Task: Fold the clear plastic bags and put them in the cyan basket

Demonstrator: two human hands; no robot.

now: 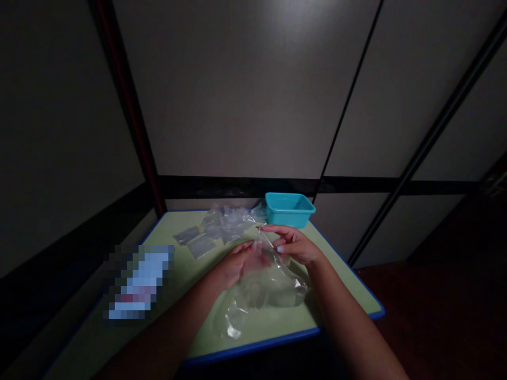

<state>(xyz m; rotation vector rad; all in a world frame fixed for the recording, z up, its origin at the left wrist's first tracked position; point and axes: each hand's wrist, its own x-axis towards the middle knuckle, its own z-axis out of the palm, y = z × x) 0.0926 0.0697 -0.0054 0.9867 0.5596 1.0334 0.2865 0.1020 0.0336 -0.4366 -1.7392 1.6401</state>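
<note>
A clear plastic bag (269,290) hangs between my hands over the front half of the table, its lower part spread out and crinkled. My left hand (237,264) grips the bag near its top, with some of the fingers behind the see-through film. Higher up and to the right, my right hand (291,244) pinches the bag's gathered top edge, thumb below and forefinger stretched along it. Just beyond my hands lies a loose pile of clear plastic bags (227,221). Flat folded packets (200,244) rest at the left of that pile.
A turquoise plastic basket (291,214) stands at the table's back right corner. The pale green table (257,338) has a blue edge. On its left side lies a pixelated, blurred object (142,282). Panelled doors (237,105) rise right behind the table.
</note>
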